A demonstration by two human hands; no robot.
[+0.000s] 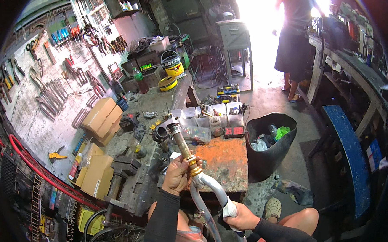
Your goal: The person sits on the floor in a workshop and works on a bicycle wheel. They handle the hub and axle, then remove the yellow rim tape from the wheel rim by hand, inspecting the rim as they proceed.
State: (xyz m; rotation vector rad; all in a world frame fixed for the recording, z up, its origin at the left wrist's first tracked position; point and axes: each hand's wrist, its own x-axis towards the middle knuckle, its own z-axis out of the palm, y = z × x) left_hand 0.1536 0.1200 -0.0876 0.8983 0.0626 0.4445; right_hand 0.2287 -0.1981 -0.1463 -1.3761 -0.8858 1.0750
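Left hand: the left hand (177, 173) is closed around the brass fitting (194, 164) at the joint between stem and frame, fingers wrapped, thumb side up.
Right hand: the right hand (241, 217) is closed around the white frame tube (212, 186) lower down, near a white wrap on the tube.
Stem: a brass-coloured stem (181, 143) rises from the fitting, tilted up and to the left, and ends in a grey clamp head (167, 125).
Position: the assembly is held in the air above the person's lap, just in front of the orange bench (224, 161), not clamped in the vise (122, 170).
Progress: the stem appears seated in the frame; whether the fitting is tight cannot be told.
Remaining: judged from the grip, work on the fitting seems unfinished.
Surroundings: a black bin (271, 146) stands right of the bench; tools hang on the wall (52, 93).
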